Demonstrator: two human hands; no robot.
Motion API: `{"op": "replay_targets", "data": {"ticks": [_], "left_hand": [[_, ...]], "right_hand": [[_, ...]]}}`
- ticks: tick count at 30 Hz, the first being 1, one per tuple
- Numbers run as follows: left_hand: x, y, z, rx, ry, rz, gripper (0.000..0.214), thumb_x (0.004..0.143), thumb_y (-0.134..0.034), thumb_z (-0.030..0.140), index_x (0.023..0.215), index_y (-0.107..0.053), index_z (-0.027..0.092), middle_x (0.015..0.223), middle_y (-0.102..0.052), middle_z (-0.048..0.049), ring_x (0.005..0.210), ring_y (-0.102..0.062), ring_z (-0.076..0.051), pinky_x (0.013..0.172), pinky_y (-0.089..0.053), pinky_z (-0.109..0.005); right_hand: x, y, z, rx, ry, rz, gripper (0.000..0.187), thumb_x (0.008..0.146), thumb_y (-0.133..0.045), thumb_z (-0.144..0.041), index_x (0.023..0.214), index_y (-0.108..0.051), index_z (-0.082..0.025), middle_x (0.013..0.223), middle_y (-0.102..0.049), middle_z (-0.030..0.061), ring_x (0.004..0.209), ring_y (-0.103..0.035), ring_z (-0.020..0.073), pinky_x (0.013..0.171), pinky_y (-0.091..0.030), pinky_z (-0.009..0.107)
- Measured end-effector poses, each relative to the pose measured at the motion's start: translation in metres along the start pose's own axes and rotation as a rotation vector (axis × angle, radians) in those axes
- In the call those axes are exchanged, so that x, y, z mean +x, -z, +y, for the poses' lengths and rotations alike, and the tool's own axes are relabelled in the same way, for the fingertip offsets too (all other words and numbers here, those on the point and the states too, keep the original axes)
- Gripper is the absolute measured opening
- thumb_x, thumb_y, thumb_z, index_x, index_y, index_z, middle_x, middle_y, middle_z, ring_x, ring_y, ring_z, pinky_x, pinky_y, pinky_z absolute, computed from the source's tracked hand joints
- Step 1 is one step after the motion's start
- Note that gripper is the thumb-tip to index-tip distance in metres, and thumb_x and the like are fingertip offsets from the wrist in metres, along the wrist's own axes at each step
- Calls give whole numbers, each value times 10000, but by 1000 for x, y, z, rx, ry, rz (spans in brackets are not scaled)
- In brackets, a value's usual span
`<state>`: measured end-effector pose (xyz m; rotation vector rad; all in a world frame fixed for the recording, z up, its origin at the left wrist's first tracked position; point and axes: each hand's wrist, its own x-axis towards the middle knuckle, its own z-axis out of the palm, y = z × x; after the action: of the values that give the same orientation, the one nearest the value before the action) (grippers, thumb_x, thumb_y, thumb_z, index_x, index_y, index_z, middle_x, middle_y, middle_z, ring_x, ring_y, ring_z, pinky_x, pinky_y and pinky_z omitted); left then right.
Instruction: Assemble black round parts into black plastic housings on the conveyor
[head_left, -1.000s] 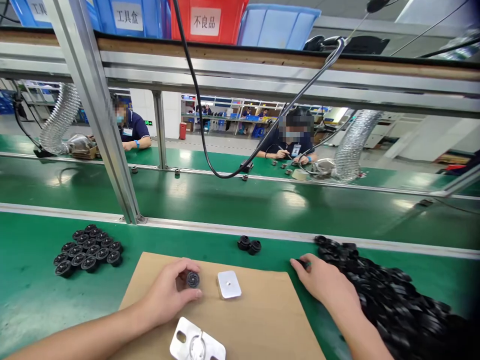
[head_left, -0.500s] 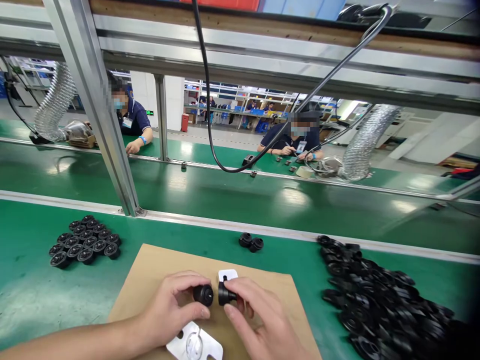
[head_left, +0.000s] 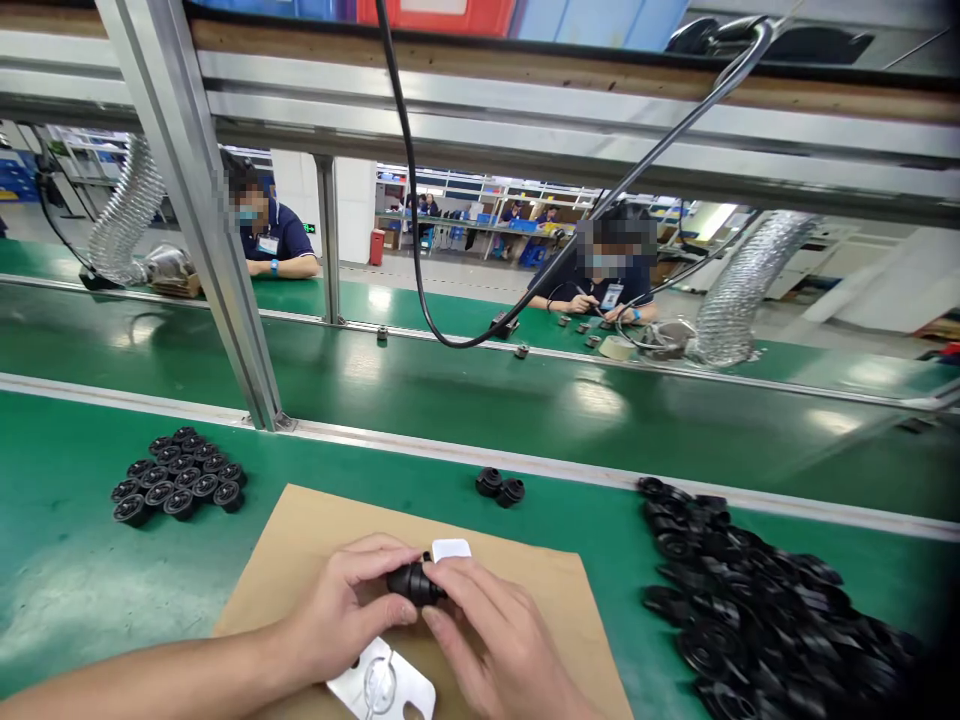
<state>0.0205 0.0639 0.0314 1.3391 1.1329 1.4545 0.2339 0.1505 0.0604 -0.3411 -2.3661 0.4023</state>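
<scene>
Black parts (head_left: 415,582) sit pinched end to end between our fingertips. Our left hand (head_left: 337,612) and right hand (head_left: 491,640) each close on one side, low over the cardboard (head_left: 300,540), which probably steadies them. The pile (head_left: 750,610) lies within easy reach on the right, the sorted cluster (head_left: 178,478) on the left.

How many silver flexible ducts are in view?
2: left duct across the conveyor at the far left; right duct across it at the right. More may lie out of view.
</scene>
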Motion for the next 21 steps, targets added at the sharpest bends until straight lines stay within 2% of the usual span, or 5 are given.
{"op": "replay_targets", "data": {"ticks": [4, 9, 12, 17, 21], "left_hand": [[6, -1, -2, 30, -26, 36, 387, 866, -908, 323, 1247, -844, 298, 1115, -816, -90, 1063, -732, -283, 1017, -581, -434], [19, -6, -1, 12, 22, 157, 375, 846, -916, 380, 1197, -860, 259, 1217, -813, -117, 1172, -727, -328, 1095, -570, -501], [26, -14, 0, -11, 15, 215, 381, 806, -932, 350, 1171, -866, 262, 1175, -814, -98, 1159, -723, -318, 1094, -567, -482], [32, -34, -2, -36, 12, 287, 412, 740, -963, 334, 1136, -873, 264, 1131, -810, -84, 1142, -711, -319, 1108, -541, -492], [36, -36, -1, 9, 39, 274, 436, 702, -986, 328, 1119, -881, 254, 1068, -807, -82, 1085, -715, -320, 1070, -543, -486]], "right_hand": [[8, 6, 13, -13, 44, -35, 352, 1059, -544, -161, 1406, -562, -216, 1153, -782, 120, 970, -786, 269, 768, -663, 380], [46, 27, 32, -21, 89, -290, 273, 1029, -604, -209, 1298, -639, -239, 1074, -779, 61, 879, -760, 268, 685, -566, 366], [62, 42, 39, 38, 63, -363, 319, 1002, -646, -202, 1316, -653, -260, 1055, -771, 32, 829, -726, 228, 717, -519, 349], [59, 60, 48, 75, 65, -411, 304, 993, -645, -166, 1276, -676, -273, 1077, -763, 14, 855, -698, 200, 757, -479, 321], [52, 60, 51, 37, -1, -448, 242, 1002, -628, -191, 1221, -690, -274, 1040, -778, 6, 859, -709, 209, 751, -440, 321]]}}
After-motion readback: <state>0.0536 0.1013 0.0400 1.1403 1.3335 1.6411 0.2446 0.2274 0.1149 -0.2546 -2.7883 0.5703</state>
